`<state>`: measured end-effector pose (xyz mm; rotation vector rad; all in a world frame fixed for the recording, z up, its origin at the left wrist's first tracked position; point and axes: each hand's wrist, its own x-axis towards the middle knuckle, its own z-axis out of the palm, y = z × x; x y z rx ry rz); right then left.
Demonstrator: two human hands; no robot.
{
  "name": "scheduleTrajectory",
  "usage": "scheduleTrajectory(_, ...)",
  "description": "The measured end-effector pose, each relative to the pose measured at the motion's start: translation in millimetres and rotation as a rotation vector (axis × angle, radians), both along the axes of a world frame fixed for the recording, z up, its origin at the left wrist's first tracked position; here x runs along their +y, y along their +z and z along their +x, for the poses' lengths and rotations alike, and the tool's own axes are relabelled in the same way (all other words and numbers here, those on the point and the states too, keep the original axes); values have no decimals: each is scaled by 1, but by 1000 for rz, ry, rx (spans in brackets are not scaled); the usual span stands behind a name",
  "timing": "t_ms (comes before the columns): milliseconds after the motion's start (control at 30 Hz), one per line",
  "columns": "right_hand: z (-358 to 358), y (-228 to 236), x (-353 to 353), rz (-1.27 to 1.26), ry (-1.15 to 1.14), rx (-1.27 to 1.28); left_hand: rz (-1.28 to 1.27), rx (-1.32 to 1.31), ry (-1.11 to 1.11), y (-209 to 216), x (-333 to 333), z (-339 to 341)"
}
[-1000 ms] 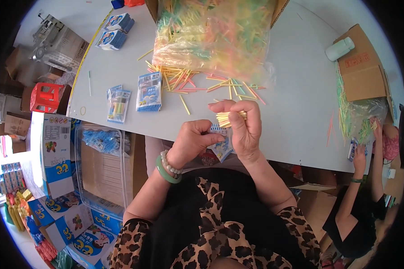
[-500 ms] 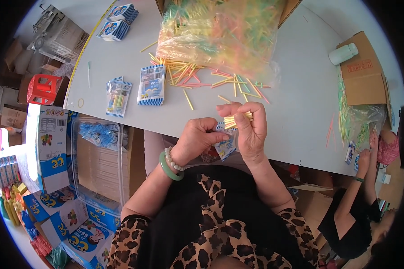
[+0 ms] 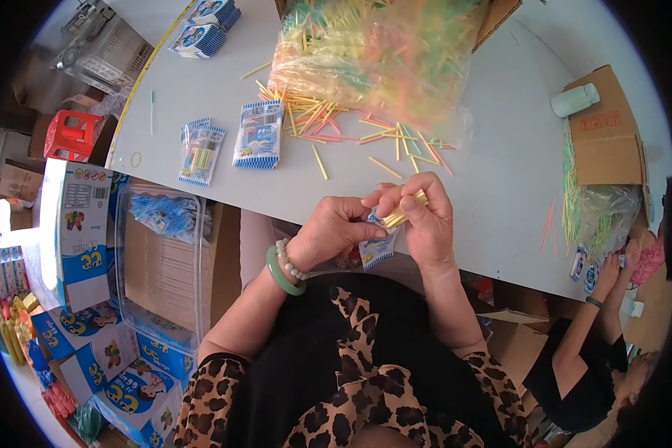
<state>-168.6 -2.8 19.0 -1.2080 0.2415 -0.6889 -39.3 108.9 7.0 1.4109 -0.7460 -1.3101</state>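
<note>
My left hand (image 3: 334,226), with a green bangle and a beaded bracelet at its wrist, pinches a small blue-and-white plastic packet (image 3: 378,251). Close against it, my right hand (image 3: 430,224) is closed around a bundle of short yellow sticks (image 3: 400,214). The bundle's lower ends meet the packet's upper edge; whether they are inside it I cannot tell. Loose yellow, pink and green sticks (image 3: 306,112) lie on the table beyond my hands. Left of them rests a stack of blue-and-white packets (image 3: 259,136), and beside it two packets (image 3: 202,153) overlap.
A large clear bag of coloured sticks (image 3: 373,56) lies at the table's far side. Packet bundles (image 3: 199,39) stand far left. A clear plastic bin (image 3: 162,299) is below the table's left edge. At right, a co-worker's hands (image 3: 618,270) work beside a cardboard box (image 3: 606,131).
My right hand has tilted and brought the stick bundle down to the packet's upper edge. My left hand keeps its pinch. The co-worker's hands have come together at the right.
</note>
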Motion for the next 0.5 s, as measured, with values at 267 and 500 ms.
scheduleTrajectory(267, -2, -2, 0, 44, 44, 186, -87, -125, -8, -7, 5, 0)
scheduleTrajectory(500, -1, 2, 1, -24, 23, 269, -252, -683, 82, -2, 1, -5)
